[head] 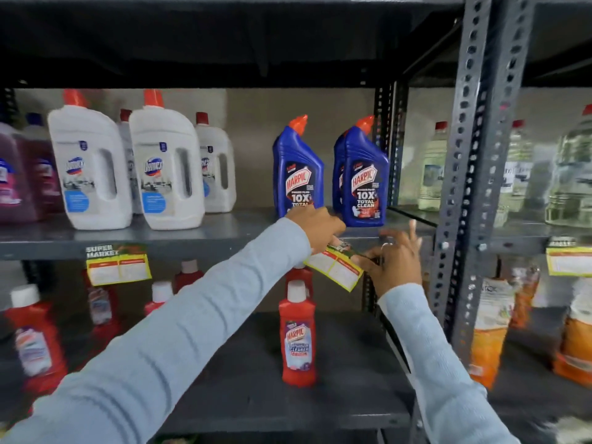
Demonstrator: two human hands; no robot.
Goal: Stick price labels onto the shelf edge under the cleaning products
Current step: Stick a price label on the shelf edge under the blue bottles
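A yellow-edged price label [336, 266] hangs tilted against the grey shelf edge [198, 245], just below the blue Harpic bottles [365, 174]. My left hand [315, 229] pinches the label's top left corner at the shelf edge. On the label's right end rests my right hand [394, 257], thumb and fingers on it, other fingers spread and blurred. Another label [118, 264] is stuck on the same edge under the white Domex bottles [166, 165].
A perforated steel upright [464, 174] stands right of my hands. A third label [568, 259] hangs on the neighbouring shelf edge. Red Harpic bottles [298, 334] stand on the lower shelf below my arms; orange pouches [487, 331] sit at lower right.
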